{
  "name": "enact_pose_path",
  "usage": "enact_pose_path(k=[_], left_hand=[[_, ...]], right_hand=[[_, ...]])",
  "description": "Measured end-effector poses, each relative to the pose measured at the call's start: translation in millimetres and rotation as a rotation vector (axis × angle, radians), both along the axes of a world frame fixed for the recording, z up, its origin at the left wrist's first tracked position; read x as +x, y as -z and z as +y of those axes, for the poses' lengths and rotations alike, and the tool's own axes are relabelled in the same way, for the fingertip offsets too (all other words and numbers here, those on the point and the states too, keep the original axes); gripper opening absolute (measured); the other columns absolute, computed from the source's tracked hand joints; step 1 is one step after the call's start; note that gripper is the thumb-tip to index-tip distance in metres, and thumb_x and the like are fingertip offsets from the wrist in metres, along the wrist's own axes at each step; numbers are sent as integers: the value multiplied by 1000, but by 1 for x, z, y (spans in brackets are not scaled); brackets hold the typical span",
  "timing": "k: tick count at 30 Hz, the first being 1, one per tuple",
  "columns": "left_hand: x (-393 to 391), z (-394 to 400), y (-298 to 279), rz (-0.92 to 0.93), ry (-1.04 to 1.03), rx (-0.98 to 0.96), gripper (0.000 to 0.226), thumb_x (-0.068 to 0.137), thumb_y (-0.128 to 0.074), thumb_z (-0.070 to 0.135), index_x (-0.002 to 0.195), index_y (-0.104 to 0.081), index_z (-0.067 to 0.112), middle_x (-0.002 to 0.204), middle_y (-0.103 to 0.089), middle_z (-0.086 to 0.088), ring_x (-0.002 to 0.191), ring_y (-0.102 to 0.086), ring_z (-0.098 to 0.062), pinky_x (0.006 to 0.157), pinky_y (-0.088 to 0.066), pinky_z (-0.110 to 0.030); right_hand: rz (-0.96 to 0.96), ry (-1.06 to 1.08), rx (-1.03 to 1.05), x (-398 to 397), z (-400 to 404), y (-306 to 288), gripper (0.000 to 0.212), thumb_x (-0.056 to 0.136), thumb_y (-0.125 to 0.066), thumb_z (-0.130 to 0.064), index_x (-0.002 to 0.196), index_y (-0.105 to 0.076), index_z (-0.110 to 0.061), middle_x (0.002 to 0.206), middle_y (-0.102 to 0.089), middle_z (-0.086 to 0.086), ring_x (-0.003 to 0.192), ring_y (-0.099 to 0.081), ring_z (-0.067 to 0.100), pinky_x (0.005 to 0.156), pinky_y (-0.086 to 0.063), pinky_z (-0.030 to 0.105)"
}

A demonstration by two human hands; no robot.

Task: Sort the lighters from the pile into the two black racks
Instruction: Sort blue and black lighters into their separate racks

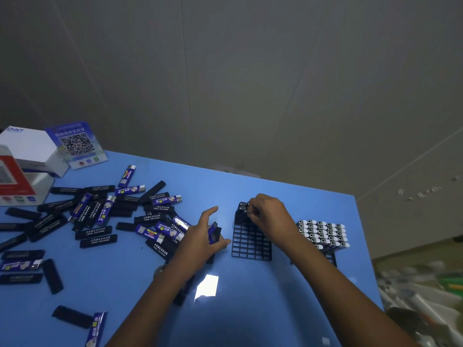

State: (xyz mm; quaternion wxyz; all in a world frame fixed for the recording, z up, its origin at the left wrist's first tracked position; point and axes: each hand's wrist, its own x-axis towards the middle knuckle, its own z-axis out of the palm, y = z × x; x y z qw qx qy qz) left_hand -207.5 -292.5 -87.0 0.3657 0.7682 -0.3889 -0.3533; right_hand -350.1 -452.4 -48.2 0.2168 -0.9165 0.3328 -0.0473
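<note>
1. A blue table (250, 309) was seen from above, with both bare forearms reaching in from the bottom edge
2. A pile of lighters (105, 216), black ones and blue ones mixed, was spread loosely over the left half of the table, lying flat at all angles
3. The left hand (200, 236) was held at the right edge of that pile; a blue lighter (212, 232) was gripped between the thumb and the curled lower fingers, while the forefinger was stretched out towards the far side
4. The near rack (250, 242), a black grid, was placed just right of the left hand; most of its cells were shown open, and a few dark lighters (242, 209) were stood upright in its far left corner
5. The right hand (269, 214) was laid over the far end of that rack, its fingers curled at the tops of those upright lighters; whether one was actually pinched could not be told
6. The second rack (331, 257) was set just right of the first, packed with rows of upright lighters with pale tops (322, 234)
7. White boxes (30, 156) and a blue card with a square code (76, 145) were stood at the far left corner of the table
</note>
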Motion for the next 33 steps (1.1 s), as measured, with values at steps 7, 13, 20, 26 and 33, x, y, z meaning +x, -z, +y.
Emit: enact_pose_path(k=[7,13,20,26,33], left_hand=[[-2,3,-4,1,-3,-4,84,80,-81,32,146,-30,40,85,-70,-1,80,-66,-17,83,-55,-34],[-3,3,-10,1,4,-31,86,78,-83,32,146,-31,39,84,-70,0,79,-65,-14,81,-54,-28],[-9,3,-20,42,50,-69,87,78,-84,29,145,-31,39,79,-74,9,79,-66,-6,83,-51,-21],[-21,-7,-22,49,81,-72,96,59,-83,59,138,-30,55,80,-72,0,78,-66,-15,81,-55,-36],[-40,-12,-40,26,112,-88,90,66,-91,35,137,-37,51,59,-56,9,52,-46,-4,57,-42,-24]], right_hand=[[59,-35,-44,4,7,2,23,91,-61,-7,74,-51,-19,84,-50,-5,74,-54,19,64,-42,30],[47,-79,-99,5,9,5,15,95,-58,-9,81,-62,-8,92,-58,4,80,-59,24,67,-49,36],[-138,86,255,-15,12,-12,17,87,-72,-8,101,-74,-17,95,-69,-2,84,-65,10,81,-51,23],[-310,101,635,-32,31,-29,15,90,-66,-1,99,-72,-12,86,-75,2,81,-71,5,79,-54,17],[-397,100,692,-43,39,-36,17,83,-80,-9,98,-74,-12,87,-76,5,84,-73,16,84,-59,29]])
